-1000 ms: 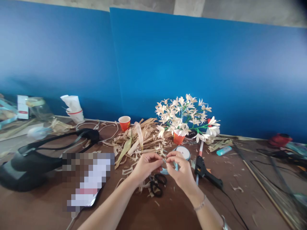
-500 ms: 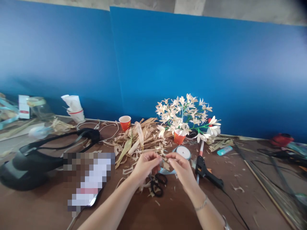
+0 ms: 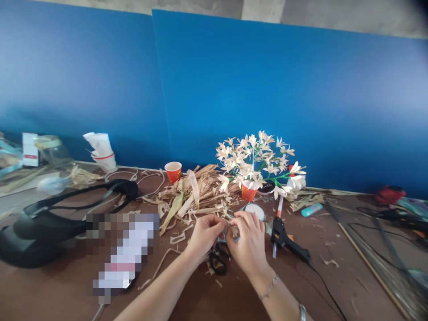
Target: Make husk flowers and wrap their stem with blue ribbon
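Note:
My left hand [image 3: 203, 234] and my right hand [image 3: 247, 240] meet above the brown table [image 3: 234, 294], fingers pinched together on a small pale husk piece with light blue ribbon [image 3: 230, 231] between them. Black scissors [image 3: 219, 258] lie just under the hands. A white ribbon spool [image 3: 254, 210] sits right behind my right hand. A heap of dried corn husks [image 3: 190, 191] spreads behind my left hand. The bouquet of white husk flowers [image 3: 257, 162] stands in an orange cup [image 3: 248, 192] further back.
A black glue gun [image 3: 287, 240] with its cord lies right of my hands. A black bag [image 3: 47, 223] and a blurred object [image 3: 122, 249] lie left. A red cup [image 3: 174, 171], stacked paper cups [image 3: 102, 151], a blue lighter [image 3: 311, 209] and thin sticks [image 3: 371, 263] surround them.
My hands have come closer together and dropped slightly toward the table; the right hand has turned over the piece, its fingers now curled against the left hand's.

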The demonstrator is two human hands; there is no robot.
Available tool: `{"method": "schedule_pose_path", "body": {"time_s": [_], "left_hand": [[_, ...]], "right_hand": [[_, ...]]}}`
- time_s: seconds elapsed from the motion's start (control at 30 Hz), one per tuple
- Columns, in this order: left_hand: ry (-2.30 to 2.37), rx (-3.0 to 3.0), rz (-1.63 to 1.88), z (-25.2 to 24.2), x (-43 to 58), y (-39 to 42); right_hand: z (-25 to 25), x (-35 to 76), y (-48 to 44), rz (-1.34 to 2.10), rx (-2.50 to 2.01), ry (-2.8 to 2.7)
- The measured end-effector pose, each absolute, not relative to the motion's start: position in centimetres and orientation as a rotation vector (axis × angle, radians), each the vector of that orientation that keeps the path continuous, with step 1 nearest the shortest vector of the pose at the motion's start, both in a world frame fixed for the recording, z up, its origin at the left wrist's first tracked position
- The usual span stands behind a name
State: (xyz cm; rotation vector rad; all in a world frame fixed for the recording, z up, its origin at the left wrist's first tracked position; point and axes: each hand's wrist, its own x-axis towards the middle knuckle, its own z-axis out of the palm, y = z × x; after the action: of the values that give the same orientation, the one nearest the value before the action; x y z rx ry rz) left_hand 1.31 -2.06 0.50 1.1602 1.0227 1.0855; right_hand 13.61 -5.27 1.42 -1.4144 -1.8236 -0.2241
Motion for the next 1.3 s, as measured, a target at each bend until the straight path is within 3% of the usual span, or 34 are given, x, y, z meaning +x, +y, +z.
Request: {"method": "schedule_pose_path", "body": {"time_s": [1.3], "left_hand": [[0.886,0.986,0.955,1.0,0.7,-1.9]], "right_hand": [[1.8,14.1,-5.2,-0.346,-1.378,-1.825]]}}
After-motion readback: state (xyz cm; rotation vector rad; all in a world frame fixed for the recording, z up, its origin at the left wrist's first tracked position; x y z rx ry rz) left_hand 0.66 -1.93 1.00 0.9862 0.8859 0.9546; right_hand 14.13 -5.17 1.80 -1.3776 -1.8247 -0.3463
